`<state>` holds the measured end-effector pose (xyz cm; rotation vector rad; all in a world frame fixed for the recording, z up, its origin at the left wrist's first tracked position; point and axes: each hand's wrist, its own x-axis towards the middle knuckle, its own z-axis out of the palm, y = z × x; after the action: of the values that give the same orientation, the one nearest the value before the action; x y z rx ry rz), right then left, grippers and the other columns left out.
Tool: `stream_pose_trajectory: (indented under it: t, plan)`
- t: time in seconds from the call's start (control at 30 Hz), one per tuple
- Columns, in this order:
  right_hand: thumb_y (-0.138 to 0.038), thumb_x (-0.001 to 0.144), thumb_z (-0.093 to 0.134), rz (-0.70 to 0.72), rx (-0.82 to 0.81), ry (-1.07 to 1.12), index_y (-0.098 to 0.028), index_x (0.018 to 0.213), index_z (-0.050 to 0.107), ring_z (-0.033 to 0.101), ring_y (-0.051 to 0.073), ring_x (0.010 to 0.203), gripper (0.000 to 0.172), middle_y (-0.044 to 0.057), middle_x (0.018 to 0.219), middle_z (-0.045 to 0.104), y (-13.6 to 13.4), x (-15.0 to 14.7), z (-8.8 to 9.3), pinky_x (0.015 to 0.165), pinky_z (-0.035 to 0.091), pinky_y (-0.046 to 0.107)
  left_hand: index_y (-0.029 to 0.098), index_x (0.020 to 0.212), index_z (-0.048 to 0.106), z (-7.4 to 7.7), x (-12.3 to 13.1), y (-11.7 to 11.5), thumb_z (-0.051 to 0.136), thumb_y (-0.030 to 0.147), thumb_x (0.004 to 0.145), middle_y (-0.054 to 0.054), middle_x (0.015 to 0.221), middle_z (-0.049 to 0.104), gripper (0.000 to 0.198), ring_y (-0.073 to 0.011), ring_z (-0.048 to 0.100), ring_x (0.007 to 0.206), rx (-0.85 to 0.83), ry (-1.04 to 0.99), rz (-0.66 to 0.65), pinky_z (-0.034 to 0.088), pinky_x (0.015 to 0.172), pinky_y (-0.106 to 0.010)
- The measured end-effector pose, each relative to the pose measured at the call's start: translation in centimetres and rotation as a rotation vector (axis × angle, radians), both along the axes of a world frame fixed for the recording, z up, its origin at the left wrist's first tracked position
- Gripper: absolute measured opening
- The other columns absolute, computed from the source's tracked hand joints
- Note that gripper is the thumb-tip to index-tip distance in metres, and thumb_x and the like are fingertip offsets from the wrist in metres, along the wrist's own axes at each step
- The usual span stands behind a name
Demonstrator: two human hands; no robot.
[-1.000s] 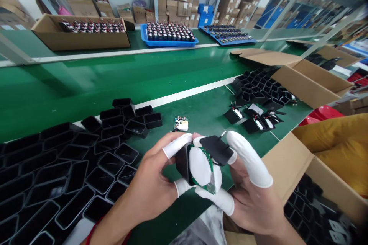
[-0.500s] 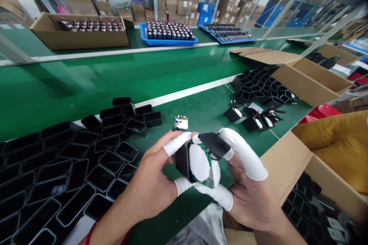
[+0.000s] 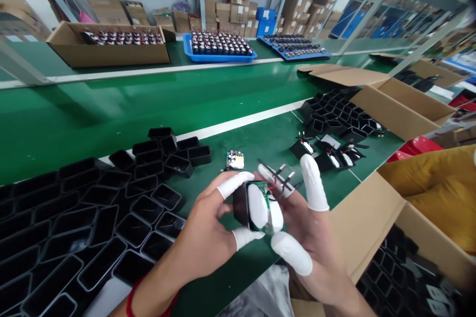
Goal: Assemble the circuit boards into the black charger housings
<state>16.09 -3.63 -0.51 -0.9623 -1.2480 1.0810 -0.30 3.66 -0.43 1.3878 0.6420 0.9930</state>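
Note:
My left hand [image 3: 206, 230] is closed around a black plastic case [image 3: 241, 207], with white finger cots on its thumb and forefinger. A green circuit board with white-coated parts [image 3: 259, 206] sits partly inside the case and sticks out of its open right end. Red and black wires link the board to a black end plate with metal prongs [image 3: 279, 178]. My right hand [image 3: 320, 245], also in white finger cots, is open just right of the board. Its thumb and forefinger are spread, and another finger lies behind the end plate.
Many empty black cases [image 3: 100, 228] cover the left side of the green bench. A loose circuit board [image 3: 235, 159] lies beyond my hands. Several wired cases [image 3: 329, 156] stand to the right, near an open carton [image 3: 401, 109]. Another carton [image 3: 360, 218] is by my right arm.
My right thumb and forefinger have let go and spread apart. The end plate has tipped so that its prongs now show. The board seems slightly deeper in the case.

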Motion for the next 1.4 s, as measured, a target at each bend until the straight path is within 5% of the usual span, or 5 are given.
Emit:
stream_pose_trajectory:
  t: [0.23, 0.5, 0.73, 1.17, 1.4]
  plan:
    - [-0.031, 0.097, 0.061, -0.080, -0.084, 0.189, -0.039, 0.157, 0.023, 0.046, 0.027, 0.143, 0.073, 0.005, 0.158, 0.044, 0.4, -2.7, -1.1, 0.116, 0.042, 0.049, 0.031, 0.123, 0.067, -0.3, 0.4, -1.1, 0.076, 0.001, 0.071, -0.002, 0.124, 0.063, 0.061, -0.0165, 0.070, 0.099, 0.083, 0.091, 0.092, 0.060, 0.079, -0.018]
    - [-0.051, 0.091, 0.063, -0.062, -0.241, 0.395, -0.029, 0.149, 0.045, 0.041, 0.030, 0.146, 0.064, 0.008, 0.155, 0.048, 1.0, -2.4, -3.1, 0.120, 0.035, 0.053, 0.023, 0.118, 0.067, -0.6, 0.8, -0.9, 0.080, 0.010, 0.070, -0.007, 0.119, 0.067, 0.051, -0.0213, 0.070, 0.098, -0.020, 0.059, 0.083, 0.062, 0.083, -0.029]
    - [-0.048, 0.088, 0.071, -0.087, -0.292, 0.421, -0.030, 0.125, 0.069, 0.070, 0.031, 0.112, 0.041, 0.005, 0.114, 0.076, 1.5, -3.9, -2.5, 0.099, 0.058, 0.050, 0.023, 0.123, 0.065, -1.2, 1.0, -1.6, 0.069, -0.001, 0.067, -0.006, 0.125, 0.066, 0.062, -0.0167, 0.069, 0.085, 0.136, 0.222, 0.176, 0.059, 0.063, -0.021]
    - [-0.031, 0.090, 0.071, -0.039, -0.179, 0.395, -0.038, 0.127, 0.068, 0.072, 0.024, 0.105, 0.038, 0.000, 0.113, 0.077, 0.0, -2.5, -3.3, 0.099, 0.056, 0.043, 0.023, 0.123, 0.064, -1.3, 1.0, -1.7, 0.064, 0.001, 0.072, -0.005, 0.127, 0.065, 0.054, -0.0183, 0.070, 0.098, 0.202, 0.263, 0.172, 0.060, 0.073, -0.020]
    - [-0.043, 0.089, 0.069, -0.086, -0.229, 0.458, -0.029, 0.112, 0.077, 0.076, 0.029, 0.092, 0.028, 0.004, 0.094, 0.080, 1.0, -2.9, -3.4, 0.091, 0.060, 0.046, 0.021, 0.123, 0.064, -1.3, 1.2, -2.2, 0.061, -0.001, 0.072, -0.005, 0.128, 0.065, 0.056, -0.0181, 0.069, 0.105, 0.234, 0.289, 0.199, 0.059, 0.076, -0.018]
